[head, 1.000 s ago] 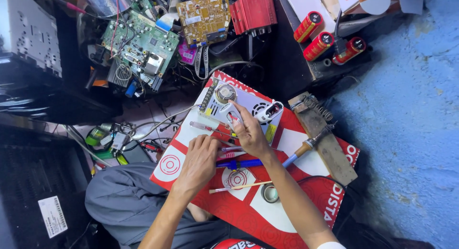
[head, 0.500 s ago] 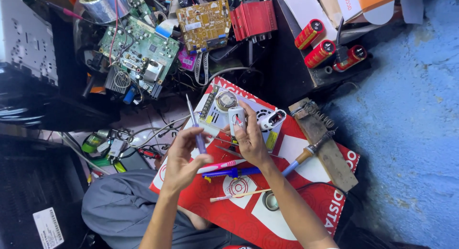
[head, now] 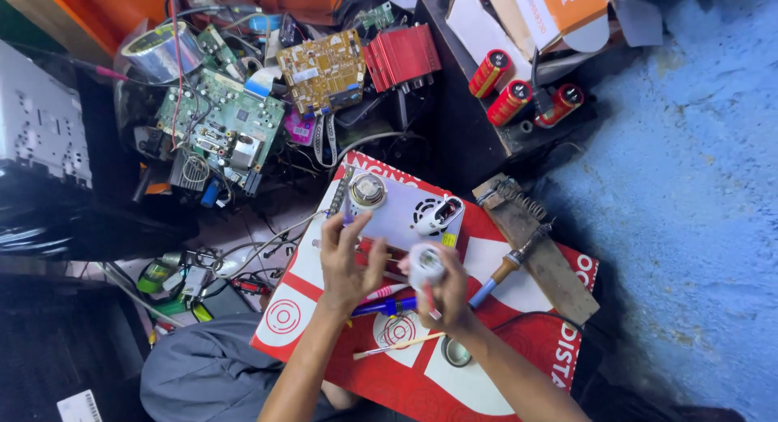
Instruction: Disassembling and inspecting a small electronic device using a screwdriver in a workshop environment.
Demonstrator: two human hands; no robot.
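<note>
Over red board (head: 308, 284), perhaps solder spool (head: 425, 264).

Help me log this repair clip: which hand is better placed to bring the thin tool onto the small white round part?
Probably the left. The left hand grips the thin tool, tip up, right beside the small white round part. The right hand is occupied holding that part over the red board.

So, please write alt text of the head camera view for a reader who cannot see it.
A person's right hand holds a small white round part, while the left hand grips a thin tool above a red board. A soldering iron rests to the right; circuit boards lie above.
</note>
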